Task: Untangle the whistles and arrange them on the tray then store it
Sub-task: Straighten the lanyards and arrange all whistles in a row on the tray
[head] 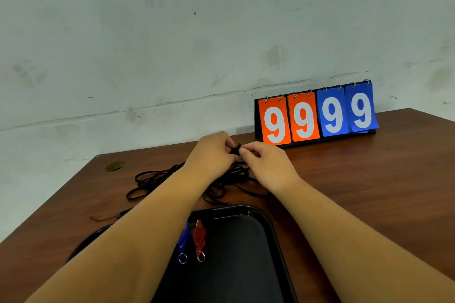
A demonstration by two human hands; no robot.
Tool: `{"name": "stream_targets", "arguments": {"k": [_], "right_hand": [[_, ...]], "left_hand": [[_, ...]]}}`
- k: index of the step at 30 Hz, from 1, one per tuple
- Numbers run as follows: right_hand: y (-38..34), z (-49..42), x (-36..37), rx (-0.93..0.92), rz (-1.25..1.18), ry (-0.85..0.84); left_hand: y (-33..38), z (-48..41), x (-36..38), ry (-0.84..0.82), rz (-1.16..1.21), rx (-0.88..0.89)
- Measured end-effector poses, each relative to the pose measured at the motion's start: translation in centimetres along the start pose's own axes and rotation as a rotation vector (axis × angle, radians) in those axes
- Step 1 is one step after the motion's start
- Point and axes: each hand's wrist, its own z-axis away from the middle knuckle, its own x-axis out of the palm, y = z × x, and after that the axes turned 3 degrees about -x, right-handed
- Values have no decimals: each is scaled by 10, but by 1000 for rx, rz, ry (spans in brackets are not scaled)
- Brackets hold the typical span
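Note:
A black tray (246, 253) lies on the brown table in front of me. On it rest a blue whistle (183, 241) and a red whistle (200, 236), each with a metal ring at its near end. Beyond the tray sprawls a tangle of black cords (157, 178). Above that tangle my left hand (211, 152) and my right hand (266, 162) meet, both pinching a small black piece (235, 149) between their fingertips. What that piece is cannot be made out. My forearms hide part of the tray and the cords.
A flip scoreboard (316, 115) showing 9 9 in orange and 9 9 in blue stands at the back right against the white wall. A loose cord end (108, 217) lies left of the tray. The table's left edge (49, 204) runs diagonally.

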Motion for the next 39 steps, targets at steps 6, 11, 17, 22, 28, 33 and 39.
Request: {"name": "stream_targets", "arguments": {"k": [6, 11, 17, 22, 28, 33, 39], "right_hand": [[-28, 13, -6, 91, -280, 69], [-67, 24, -13, 159, -431, 27], [-115, 49, -20, 176, -411, -2], [-142, 75, -22, 225, -355, -25], [-135, 111, -7, 301, -87, -172], [-128, 124, 11, 341, 189, -220], [-130, 124, 20, 410, 286, -304]], "left_hand": [[7, 36, -22, 46, 108, 34], [9, 66, -53, 78, 221, -5], [13, 107, -89, 81, 267, 7], [9, 149, -115, 60, 318, 27], [-31, 198, -133, 54, 297, -61], [-77, 230, -133, 101, 259, -157], [-101, 253, -124, 106, 193, -209]]}}
